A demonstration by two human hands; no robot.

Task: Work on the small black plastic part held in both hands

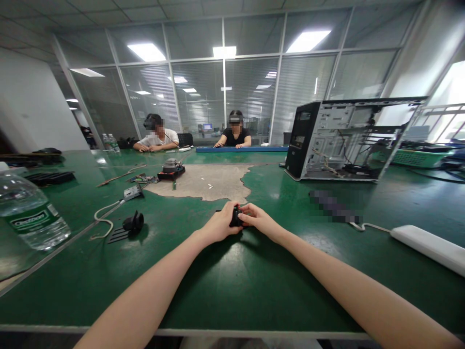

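I see a washed-out window (454, 72), bright light panels (147, 52) across the glass wall (250, 92), pale glare on the table (203, 305), soft shadows below the left hand (221, 223) and right hand (259, 220), and stretched edges.

The head camera looks forward and down across the table (232, 295).

The bare left forearm (156, 276) comes in over the near edge of the worktop (232, 300), left of its middle; the bare right forearm (348, 274) comes in to the right of it. Both slant inward and away, closing toward each other above the worktop, wrists nearly straight. The left grip (221, 224) curls round with its back uppermost; the right grip (259, 218) meets it, thumb and forefinger drawn close together.
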